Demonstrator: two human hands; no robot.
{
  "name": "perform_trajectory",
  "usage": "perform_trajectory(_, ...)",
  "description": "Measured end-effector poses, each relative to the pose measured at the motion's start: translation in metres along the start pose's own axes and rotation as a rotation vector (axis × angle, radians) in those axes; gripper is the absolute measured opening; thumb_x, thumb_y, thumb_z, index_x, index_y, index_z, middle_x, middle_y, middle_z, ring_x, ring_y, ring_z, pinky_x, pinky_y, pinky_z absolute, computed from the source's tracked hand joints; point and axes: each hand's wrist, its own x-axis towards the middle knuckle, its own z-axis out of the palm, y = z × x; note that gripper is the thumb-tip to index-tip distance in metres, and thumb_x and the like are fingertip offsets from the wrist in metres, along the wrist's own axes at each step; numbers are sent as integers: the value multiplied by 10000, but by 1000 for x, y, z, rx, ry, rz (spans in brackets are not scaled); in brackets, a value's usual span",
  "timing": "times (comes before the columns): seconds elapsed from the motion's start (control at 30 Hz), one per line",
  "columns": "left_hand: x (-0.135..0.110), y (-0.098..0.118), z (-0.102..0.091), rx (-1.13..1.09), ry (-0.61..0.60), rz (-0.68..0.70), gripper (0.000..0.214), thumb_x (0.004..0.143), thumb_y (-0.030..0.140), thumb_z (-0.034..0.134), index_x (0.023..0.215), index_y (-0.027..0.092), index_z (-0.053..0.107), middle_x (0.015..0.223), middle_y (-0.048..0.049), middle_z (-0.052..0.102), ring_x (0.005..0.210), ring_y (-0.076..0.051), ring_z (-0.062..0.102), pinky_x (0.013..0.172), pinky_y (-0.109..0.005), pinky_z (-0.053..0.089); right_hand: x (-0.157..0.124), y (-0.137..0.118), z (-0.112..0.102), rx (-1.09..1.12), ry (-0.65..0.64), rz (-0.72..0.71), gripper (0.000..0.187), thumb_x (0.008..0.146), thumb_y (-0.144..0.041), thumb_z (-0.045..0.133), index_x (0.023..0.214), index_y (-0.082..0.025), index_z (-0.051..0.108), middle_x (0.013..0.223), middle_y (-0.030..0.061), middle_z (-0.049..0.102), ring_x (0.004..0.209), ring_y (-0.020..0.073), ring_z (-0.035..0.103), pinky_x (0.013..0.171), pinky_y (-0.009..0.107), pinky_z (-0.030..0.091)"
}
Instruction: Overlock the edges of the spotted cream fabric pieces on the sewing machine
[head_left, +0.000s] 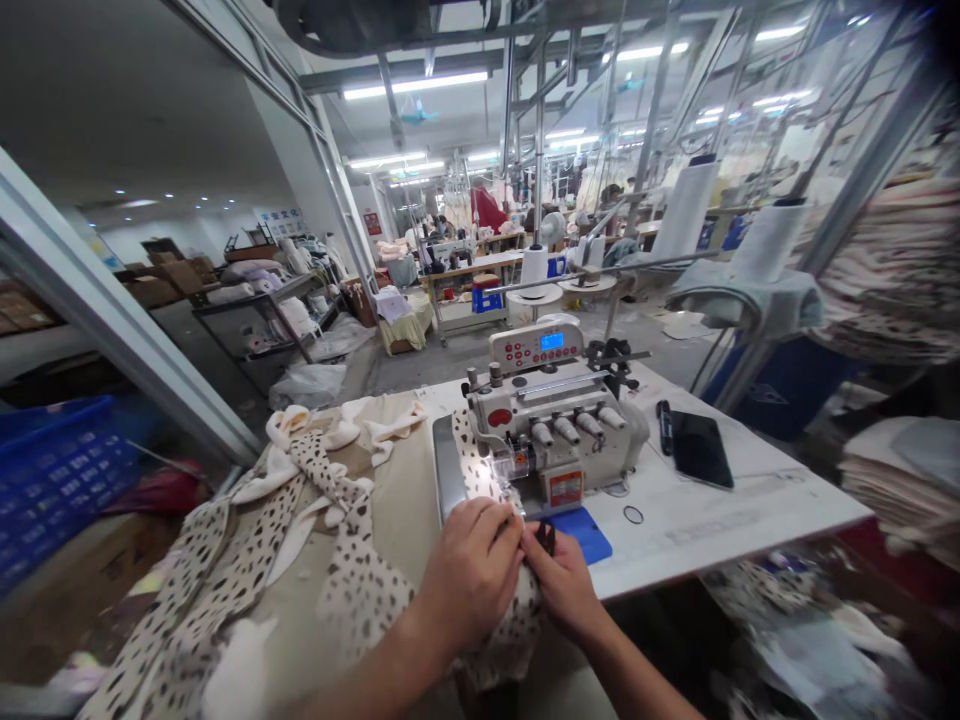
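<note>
My left hand (469,570) lies curled over a piece of cream fabric with dark spots (360,590), its fingers pressed on the cloth right in front of the sewing machine (551,425). My right hand (564,585) sits beside it, fingers pinched on the same fabric edge near a small dark object. More of the spotted fabric trails off to the left over the table (750,500). The presser area of the machine is lit just above my fingers.
A black phone (701,448) and a dark pen (664,424) lie on the table right of the machine. A blue crate (52,480) stands at far left, stacked fabric (900,470) at right. White thread cones (769,240) rise behind; other workstations fill the background.
</note>
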Motion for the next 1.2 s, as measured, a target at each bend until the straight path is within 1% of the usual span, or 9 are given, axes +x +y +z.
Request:
perform_trajectory(0.1,1,1,-1,9,8,6,328,915,175,561,1235,141,626,1169,-144,653,1121,-276,578,980,-471,517,0,-1,0,4,6,-8,439,894,-576,639,894,-147,732,794,46,677,735,174,575,731,284,490)
perform_trajectory(0.23,-1,1,-1,17,-9,12,329,911,173,566,1232,124,623,1185,-149,644,1131,-287,566,989,-477,507,0,-4,1,-5,9,-13,450,889,-583,642,869,-142,730,772,45,670,716,171,568,704,277,487)
perform_trajectory(0.37,-2,1,-1,17,-26,9,330,917,172,560,1239,128,617,1209,-142,639,1142,-288,555,1004,-472,498,0,-7,3,4,-7,-21,446,890,-588,637,879,-154,737,790,40,682,754,186,592,748,291,496)
perform_trajectory(0.5,-1,0,-2,25,-26,7,328,921,177,559,1239,123,617,1206,-139,641,1128,-293,559,989,-475,501,-1,-10,3,8,-15,-24,445,896,-582,632,856,-149,728,766,41,668,747,188,587,735,293,490)
perform_trajectory(0.77,-1,0,-2,30,-31,12,328,929,186,551,1248,136,612,1196,-137,642,1133,-298,561,995,-480,490,0,-5,3,-8,-22,-14,421,916,-559,617,848,-153,705,772,41,666,744,180,574,738,284,482)
perform_trajectory(0.87,-1,0,-3,33,-25,21,323,931,187,548,1243,139,615,1185,-141,645,1123,-292,562,980,-479,493,-1,-4,2,-11,-21,-4,424,911,-563,621,872,-149,707,790,45,673,747,182,577,734,285,485)
perform_trajectory(0.97,0,0,-4,45,-14,21,311,934,188,543,1232,135,618,1180,-140,646,1114,-285,559,975,-475,488,-1,-1,0,-27,-28,-24,412,912,-549,630,885,-146,712,796,43,675,744,176,572,730,278,482)
perform_trajectory(1.1,-1,0,-4,44,-31,12,302,934,189,546,1219,121,620,1184,-127,641,1117,-283,545,990,-466,465,-2,0,-1,-32,-29,-45,376,917,-515,643,883,-149,721,784,39,671,734,167,563,717,268,479)
perform_trajectory(1.2,-2,0,-4,40,-44,13,303,928,169,532,1211,116,624,1183,-129,637,1113,-282,540,991,-457,455,-1,-3,0,-34,-35,-51,361,911,-507,655,918,-156,738,812,49,687,769,184,585,747,284,491)
